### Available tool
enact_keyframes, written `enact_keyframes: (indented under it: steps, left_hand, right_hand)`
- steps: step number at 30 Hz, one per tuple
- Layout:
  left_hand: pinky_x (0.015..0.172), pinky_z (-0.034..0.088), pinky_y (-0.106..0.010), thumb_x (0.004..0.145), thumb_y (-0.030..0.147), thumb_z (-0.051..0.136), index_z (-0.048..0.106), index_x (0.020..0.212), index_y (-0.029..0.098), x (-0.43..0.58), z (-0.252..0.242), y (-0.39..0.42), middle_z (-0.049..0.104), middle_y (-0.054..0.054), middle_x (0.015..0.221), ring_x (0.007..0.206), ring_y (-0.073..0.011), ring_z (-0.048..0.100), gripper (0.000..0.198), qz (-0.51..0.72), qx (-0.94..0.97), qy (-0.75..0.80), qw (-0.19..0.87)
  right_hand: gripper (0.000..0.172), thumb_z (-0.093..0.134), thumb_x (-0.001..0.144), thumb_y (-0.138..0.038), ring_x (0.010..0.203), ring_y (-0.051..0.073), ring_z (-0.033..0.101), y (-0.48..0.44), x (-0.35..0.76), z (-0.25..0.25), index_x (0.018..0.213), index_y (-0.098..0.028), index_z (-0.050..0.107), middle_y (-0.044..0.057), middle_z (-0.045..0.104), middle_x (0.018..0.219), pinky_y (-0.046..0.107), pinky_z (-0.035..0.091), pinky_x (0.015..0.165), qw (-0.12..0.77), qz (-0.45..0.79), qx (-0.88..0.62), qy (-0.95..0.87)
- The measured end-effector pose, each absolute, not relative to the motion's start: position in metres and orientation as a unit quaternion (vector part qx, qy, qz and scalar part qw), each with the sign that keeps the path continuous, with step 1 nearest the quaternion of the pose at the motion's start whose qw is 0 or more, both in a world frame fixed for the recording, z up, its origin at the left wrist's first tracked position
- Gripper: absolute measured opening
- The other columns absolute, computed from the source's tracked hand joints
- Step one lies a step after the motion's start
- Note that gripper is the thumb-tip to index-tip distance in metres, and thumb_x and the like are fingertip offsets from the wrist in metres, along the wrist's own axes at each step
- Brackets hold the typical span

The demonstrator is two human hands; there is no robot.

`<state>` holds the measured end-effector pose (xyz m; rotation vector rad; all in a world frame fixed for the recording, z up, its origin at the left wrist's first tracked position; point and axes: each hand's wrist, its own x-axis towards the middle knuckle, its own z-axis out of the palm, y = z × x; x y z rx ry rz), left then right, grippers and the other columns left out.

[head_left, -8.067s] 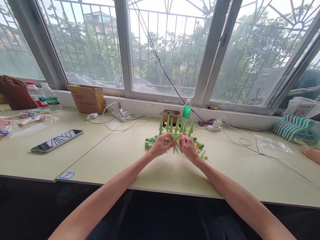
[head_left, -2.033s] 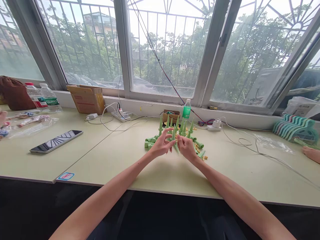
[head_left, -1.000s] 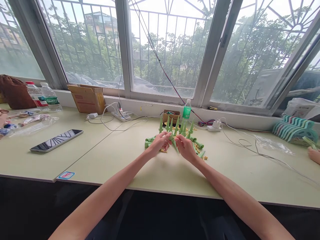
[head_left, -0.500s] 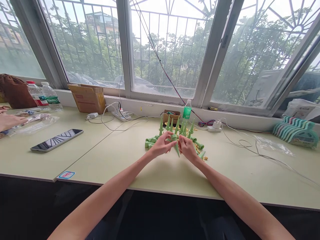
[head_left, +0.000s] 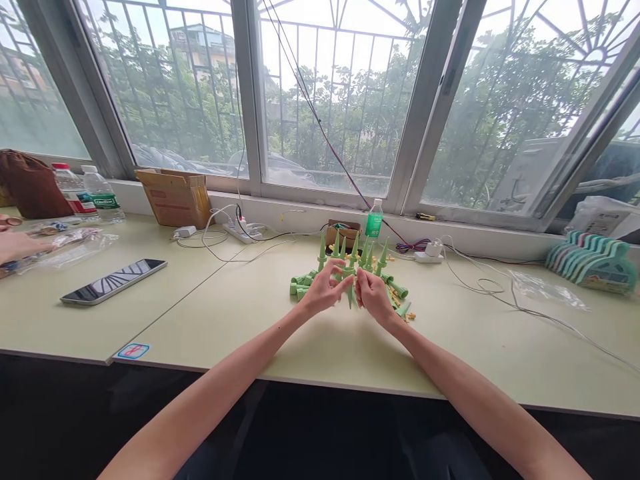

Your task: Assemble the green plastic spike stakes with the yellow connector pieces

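My left hand (head_left: 323, 291) and my right hand (head_left: 373, 295) meet over the pale table (head_left: 280, 333), both pinched on one green cone-shaped spike (head_left: 350, 283) held point down between them. Behind my fingers several finished green spikes (head_left: 363, 252) stand upright with tips up. More green pieces (head_left: 301, 283) lie flat to the left, others (head_left: 399, 289) to the right. Small yellow parts (head_left: 409, 314) are scattered by my right wrist.
A green bottle (head_left: 373, 219) and a small brown box (head_left: 343, 232) stand behind the spikes. A power strip (head_left: 243, 230) with cables, a cardboard box (head_left: 175, 196), water bottles (head_left: 103, 195) and a phone (head_left: 113, 281) lie left. Another person's hand (head_left: 17, 244) is at far left. Stacked teal items (head_left: 593, 257) sit right.
My hands stay in the same place, and the green spike between them has turned a little. The other person's hand at far left has drawn back slightly.
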<state>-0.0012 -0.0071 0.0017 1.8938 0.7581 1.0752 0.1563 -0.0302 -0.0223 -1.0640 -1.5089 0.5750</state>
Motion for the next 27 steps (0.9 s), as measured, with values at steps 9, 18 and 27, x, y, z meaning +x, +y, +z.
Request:
enact_keyframes:
  steps: [9, 18, 27]
  left_hand:
    - [0.038, 0.035, -0.022, 0.086, 0.069, 0.039, 0.043, 0.109, 0.021, -0.001, 0.008, -0.004, 0.058, 0.001, 0.059, 0.038, -0.0119, 0.049, 0.054, 0.409, 0.64, 0.302, 0.576]
    - [0.041, 0.036, -0.022, 0.089, 0.045, 0.048, 0.042, 0.106, 0.02, -0.001, 0.008, -0.004, 0.057, 0.002, 0.06, 0.038, -0.011, 0.048, 0.031, 0.386, 0.618, 0.314, 0.609]
    - [0.041, 0.037, -0.021, 0.085, 0.042, 0.055, 0.041, 0.111, 0.02, -0.003, 0.009, -0.004, 0.056, 0.003, 0.065, 0.04, -0.0092, 0.048, 0.037, 0.392, 0.624, 0.312, 0.599]
  right_hand:
    - [0.046, 0.033, 0.096, -0.056, 0.045, 0.009, 0.045, -0.038, 0.157, -0.015, 0.069, -0.02, 0.045, -0.002, 0.055, 0.059, 0.022, 0.036, 0.05, 0.514, 0.171, -0.463, -0.701]
    - [0.041, 0.034, 0.096, -0.051, 0.053, 0.011, 0.048, -0.04, 0.156, -0.013, 0.074, -0.02, 0.049, -0.001, 0.057, 0.063, 0.022, 0.037, 0.055, 0.482, 0.149, -0.455, -0.734]
    - [0.04, 0.033, 0.097, -0.049, 0.055, 0.011, 0.048, -0.037, 0.156, -0.018, 0.074, -0.02, 0.048, 0.0, 0.059, 0.067, 0.022, 0.037, 0.056, 0.49, 0.127, -0.445, -0.738]
